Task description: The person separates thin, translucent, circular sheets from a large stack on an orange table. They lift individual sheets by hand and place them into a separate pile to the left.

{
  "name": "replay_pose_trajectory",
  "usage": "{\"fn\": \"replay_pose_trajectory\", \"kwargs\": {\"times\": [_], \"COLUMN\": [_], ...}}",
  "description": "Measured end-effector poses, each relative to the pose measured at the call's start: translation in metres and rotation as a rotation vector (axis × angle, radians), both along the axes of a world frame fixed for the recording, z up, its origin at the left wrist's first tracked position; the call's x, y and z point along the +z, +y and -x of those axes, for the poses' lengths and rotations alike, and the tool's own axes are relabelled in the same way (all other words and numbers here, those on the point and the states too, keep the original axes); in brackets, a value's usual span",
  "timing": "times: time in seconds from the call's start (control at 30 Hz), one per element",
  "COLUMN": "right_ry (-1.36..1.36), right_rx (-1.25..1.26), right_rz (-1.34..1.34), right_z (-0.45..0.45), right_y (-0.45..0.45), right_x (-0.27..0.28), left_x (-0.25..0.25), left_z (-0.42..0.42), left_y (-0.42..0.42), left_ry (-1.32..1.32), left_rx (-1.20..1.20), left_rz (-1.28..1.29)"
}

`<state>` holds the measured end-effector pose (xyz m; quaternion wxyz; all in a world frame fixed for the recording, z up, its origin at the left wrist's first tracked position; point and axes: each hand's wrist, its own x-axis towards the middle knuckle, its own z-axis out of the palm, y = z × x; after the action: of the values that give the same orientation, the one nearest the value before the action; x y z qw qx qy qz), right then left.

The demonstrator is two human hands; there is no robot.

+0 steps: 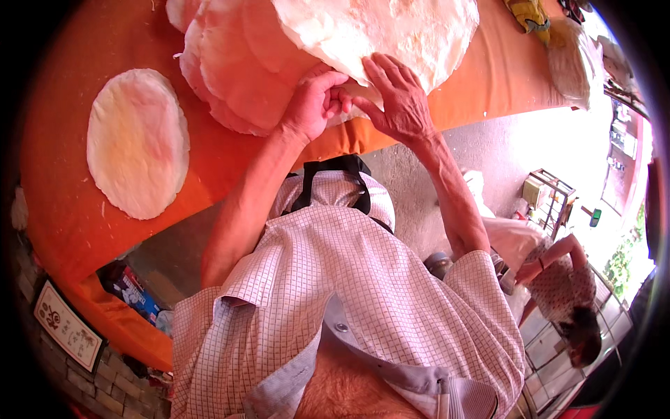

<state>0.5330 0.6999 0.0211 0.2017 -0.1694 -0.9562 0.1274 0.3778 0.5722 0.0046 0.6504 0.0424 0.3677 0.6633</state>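
Thin, whitish pads of soft fibre, like silk or cotton wadding, lie overlapped on an orange cloth-covered table (220,183). The top pad (387,31) is bright white and partly covers the pinkish-lit lower pads (241,73). My right hand (400,99) rests with its fingers spread on the near edge of the top pad, thumb pointing toward my left hand. My left hand (316,102) is curled beside that same edge, over the lower pads. Its thumb reaches the edge, but whether its fingers pinch any fibre cannot be made out.
A separate oval pad (138,144) lies on the table to the left. A clear plastic bag (573,63) and a yellow cloth item (528,15) sit at the far right end. Another person (562,283) is behind at right, near a metal-framed stand (549,199). A framed panel (68,324) stands at lower left.
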Motion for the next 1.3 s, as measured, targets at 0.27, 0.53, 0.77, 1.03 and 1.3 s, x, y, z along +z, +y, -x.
{"fn": "replay_pose_trajectory", "kwargs": {"times": [0.27, 0.53, 0.77, 1.03, 1.3], "right_ry": [-0.815, -0.251, -0.514, -0.293, -0.249], "right_rx": [-0.137, -0.286, -0.224, -0.156, -0.059], "right_rz": [-0.979, -0.229, 0.038, 0.039, 0.071], "right_z": [0.037, 0.036, 0.036, 0.016, -0.001], "right_y": [0.072, 0.119, 0.108, 0.094, 0.085], "right_x": [0.139, 0.130, 0.016, 0.019, 0.022], "left_x": [0.010, 0.009, 0.000, 0.006, 0.011], "left_z": [0.000, 0.007, 0.005, -0.013, -0.024], "left_y": [-0.001, -0.006, 0.019, 0.041, 0.063], "left_ry": [0.138, 0.282, 0.055, 0.115, 0.134], "left_rx": [0.022, 0.103, 0.177, 0.139, 0.180], "left_rz": [0.125, 0.254, 0.167, 0.284, 0.329]}}
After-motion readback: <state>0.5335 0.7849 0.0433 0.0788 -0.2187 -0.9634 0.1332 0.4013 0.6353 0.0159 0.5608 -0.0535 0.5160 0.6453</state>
